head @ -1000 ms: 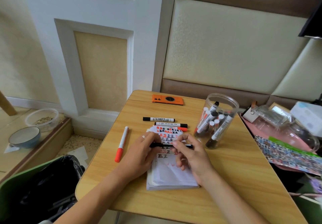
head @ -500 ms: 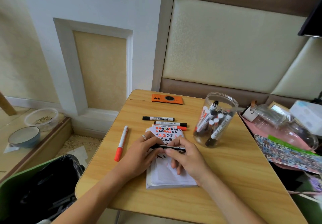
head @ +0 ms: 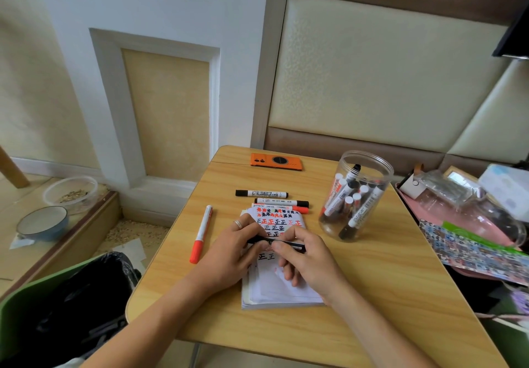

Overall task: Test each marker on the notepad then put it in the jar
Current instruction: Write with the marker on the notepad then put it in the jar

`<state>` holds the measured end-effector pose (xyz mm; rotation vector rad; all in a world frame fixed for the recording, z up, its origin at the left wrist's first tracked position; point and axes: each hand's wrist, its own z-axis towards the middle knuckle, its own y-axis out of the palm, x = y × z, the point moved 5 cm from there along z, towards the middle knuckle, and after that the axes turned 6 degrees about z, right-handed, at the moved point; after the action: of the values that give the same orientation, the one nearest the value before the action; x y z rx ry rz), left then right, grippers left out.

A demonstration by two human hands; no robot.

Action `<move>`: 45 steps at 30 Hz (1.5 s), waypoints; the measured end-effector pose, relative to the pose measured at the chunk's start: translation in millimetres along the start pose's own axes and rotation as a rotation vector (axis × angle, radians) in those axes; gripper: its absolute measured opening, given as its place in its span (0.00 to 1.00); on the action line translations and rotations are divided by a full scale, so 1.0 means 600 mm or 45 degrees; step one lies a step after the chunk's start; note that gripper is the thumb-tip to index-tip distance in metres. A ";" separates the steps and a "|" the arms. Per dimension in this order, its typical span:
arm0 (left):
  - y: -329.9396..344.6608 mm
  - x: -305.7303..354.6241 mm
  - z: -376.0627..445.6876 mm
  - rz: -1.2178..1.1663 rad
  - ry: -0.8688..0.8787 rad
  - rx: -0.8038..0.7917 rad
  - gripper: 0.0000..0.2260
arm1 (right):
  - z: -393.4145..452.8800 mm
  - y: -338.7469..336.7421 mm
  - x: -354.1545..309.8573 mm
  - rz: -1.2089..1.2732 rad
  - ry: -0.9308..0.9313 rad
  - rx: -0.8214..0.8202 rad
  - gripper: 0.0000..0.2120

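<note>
Both hands hold one black marker [head: 289,243] level over the white notepad [head: 274,287], which carries red and black test marks. My left hand [head: 232,250] grips its left end and my right hand [head: 307,256] its right part. A clear plastic jar [head: 357,196] with several markers stands to the right of the notepad. Loose on the table lie a red-capped marker [head: 201,233] at the left, a black marker [head: 262,194], another black-tipped marker [head: 282,202] and a red-tipped marker [head: 299,209] just beyond the notepad.
An orange phone [head: 276,161] lies at the far edge of the wooden table [head: 386,296]. Cluttered bags and packets [head: 472,224] crowd the right side. A black-lined green bin [head: 65,304] stands at the lower left, with bowls [head: 43,221] on a low ledge.
My hands have drawn together on the black marker, so less of it shows between them. The view has shifted only slightly.
</note>
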<state>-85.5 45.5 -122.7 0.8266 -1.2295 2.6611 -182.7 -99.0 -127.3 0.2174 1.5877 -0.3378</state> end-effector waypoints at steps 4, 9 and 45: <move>0.007 -0.010 0.002 0.186 -0.021 0.048 0.06 | 0.004 -0.004 0.005 -0.021 0.012 0.066 0.02; 0.029 -0.033 -0.002 0.316 -0.165 -0.065 0.22 | 0.007 -0.011 -0.007 0.065 -0.045 0.186 0.03; 0.039 -0.048 0.000 0.346 -0.257 -0.292 0.23 | 0.086 -0.205 -0.238 -1.410 -0.200 0.505 0.22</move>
<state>-68.1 33.8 -153.1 0.9713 -1.7748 2.6102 -170.0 -222.4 23.6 -0.4137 1.3392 -1.4871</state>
